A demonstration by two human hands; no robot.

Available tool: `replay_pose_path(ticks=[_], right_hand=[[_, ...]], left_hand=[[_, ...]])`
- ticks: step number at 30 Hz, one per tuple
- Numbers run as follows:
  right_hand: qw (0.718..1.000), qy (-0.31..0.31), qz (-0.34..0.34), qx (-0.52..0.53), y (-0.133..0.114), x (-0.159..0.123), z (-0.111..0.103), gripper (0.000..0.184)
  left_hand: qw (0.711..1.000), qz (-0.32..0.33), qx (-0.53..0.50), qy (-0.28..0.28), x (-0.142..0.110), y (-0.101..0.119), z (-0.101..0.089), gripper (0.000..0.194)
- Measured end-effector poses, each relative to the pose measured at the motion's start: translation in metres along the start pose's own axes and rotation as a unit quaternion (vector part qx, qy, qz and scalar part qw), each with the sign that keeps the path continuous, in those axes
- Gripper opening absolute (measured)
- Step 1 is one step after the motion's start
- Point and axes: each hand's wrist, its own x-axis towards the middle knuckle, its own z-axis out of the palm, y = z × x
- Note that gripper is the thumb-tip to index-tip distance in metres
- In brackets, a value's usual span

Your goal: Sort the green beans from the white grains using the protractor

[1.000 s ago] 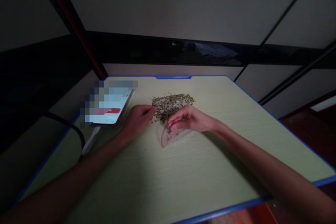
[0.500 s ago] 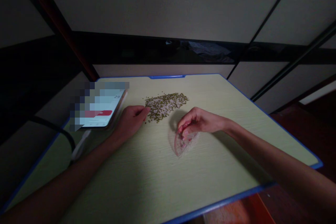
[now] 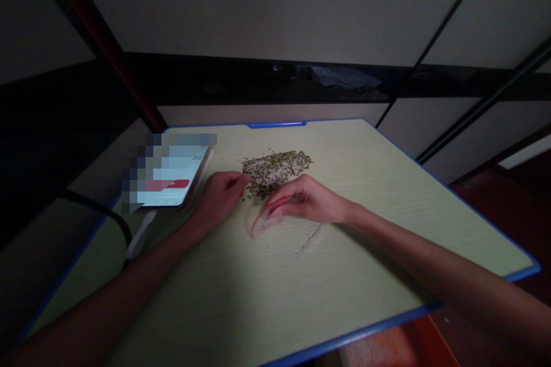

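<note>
A loose pile of small green beans mixed with white grains (image 3: pixel 275 167) lies on the pale table (image 3: pixel 206 298). My left hand (image 3: pixel 224 192) rests at the pile's left edge, its fingers curled and its thumb pressed forward; what it holds, if anything, is hidden. Just below the pile, my right hand (image 3: pixel 307 199) pinches a clear, curved plastic piece with a pinkish edge (image 3: pixel 260 225), which looks like a protractor. The piece is tilted against the tabletop, and my fingers cover part of it. A thin line of fine grains (image 3: pixel 310 239) lies below my right wrist.
A lit phone or tablet (image 3: pixel 172 183) lies left of my left hand, with a white cable plug (image 3: pixel 141 235) beside it. Raised blue edging (image 3: pixel 353 335) borders the table. Pale panels (image 3: pixel 267 11) stand behind, and an orange container (image 3: pixel 396 344) sits below the front edge.
My right hand has slid left with the clear plastic piece, closer to the pile, and a line of fine grains now shows where the piece was. My left hand has stayed at the pile.
</note>
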Motion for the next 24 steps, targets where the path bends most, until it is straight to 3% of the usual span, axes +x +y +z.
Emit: replay_pose_path(ticks=[4,8,13,24], right_hand=[[0.989,-0.068,-0.069,-0.111,-0.012,-0.005,0.008,0.017],[0.969,-0.114,-0.092,-0.198,-0.021,-0.019,0.009,0.019],[0.966,-0.104,-0.079,-0.221,-0.019,-0.046,0.004,0.029],[0.977,-0.033,-0.016,-0.208,-0.013,-0.102,-0.016,0.028]], left_hand=[[1.000,-0.001,0.003,-0.001,-0.001,0.002,0.000,0.035],[1.000,-0.002,0.013,0.001,-0.001,0.003,-0.001,0.036],[1.000,-0.007,0.023,-0.001,0.000,0.003,-0.002,0.036],[1.000,-0.015,0.019,-0.003,0.000,0.001,-0.002,0.036]])
